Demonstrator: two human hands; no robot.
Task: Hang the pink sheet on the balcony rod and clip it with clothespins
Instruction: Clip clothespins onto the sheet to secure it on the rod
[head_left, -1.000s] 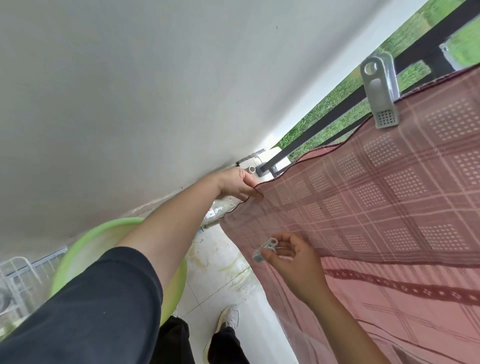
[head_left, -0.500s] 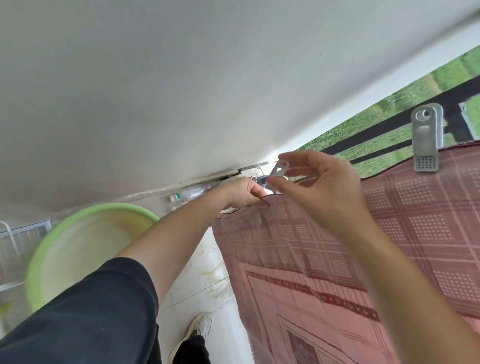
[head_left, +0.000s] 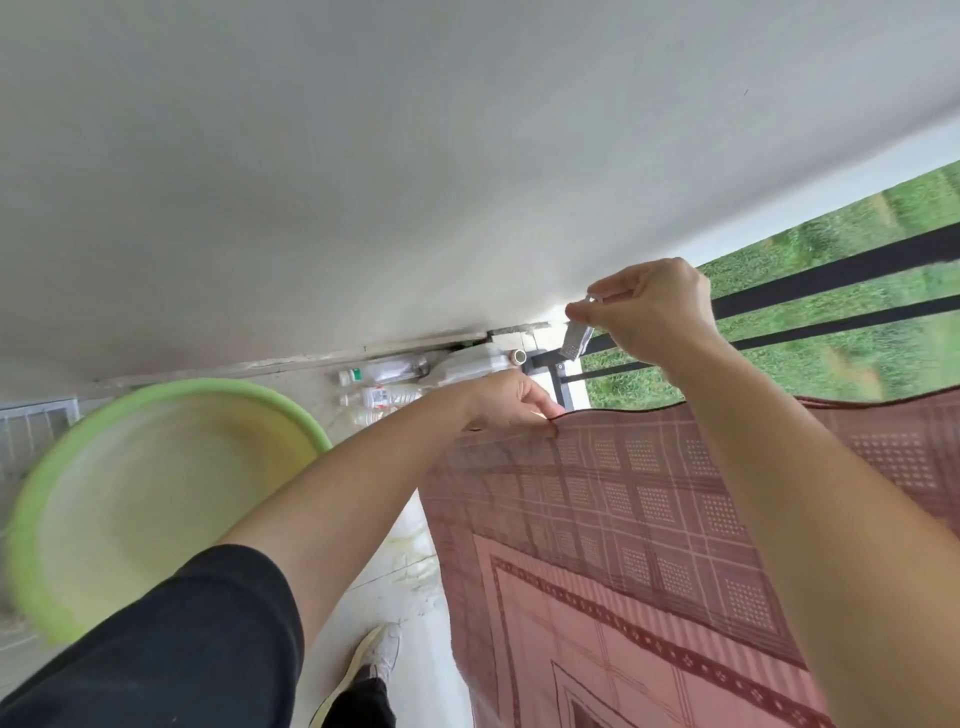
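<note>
Two hands mid-frame, my left hand (head_left: 511, 402) gripping pink sheet (head_left: 649, 519) edge, my right hand (head_left: 654, 312) pinching clothespin (head_left: 574, 345) above it

One wide-angle head view, tilted, looks forward and down from close above the pink sheet (head_left: 623, 519) toward the railing (head_left: 831, 273)

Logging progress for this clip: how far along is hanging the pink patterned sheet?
Done: the pink patterned sheet hangs draped, its top edge up. In hand: the left hand pinches its top corner; the right hand holds a grey plastic clothespin above that edge, clear of the fabric. Left: clipping this corner. No other clothespin is in view.
</note>
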